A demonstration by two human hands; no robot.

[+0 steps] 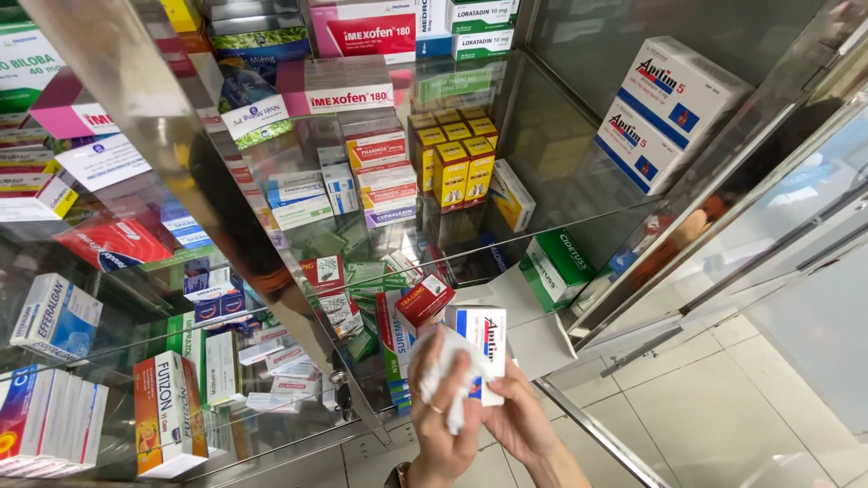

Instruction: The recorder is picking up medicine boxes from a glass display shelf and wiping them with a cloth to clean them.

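My left hand (440, 425), with a ring on one finger, is closed on a crumpled white cloth (449, 375) and presses it against the front of a small white medicine box (486, 336) with red and blue print. My right hand (523, 423) grips that box from below and behind. Both hands are low in the middle of the view, just in front of an open glass cabinet (579, 226). Part of the box face is hidden by the cloth.
The cabinet's glass shelves carry several medicine boxes: yellow ones (452, 167) at the back, a green one (556, 267) on the right, two white boxes (660, 113) stacked by the side wall. A metal door frame (723, 208) slants on the right above a tiled floor (723, 416).
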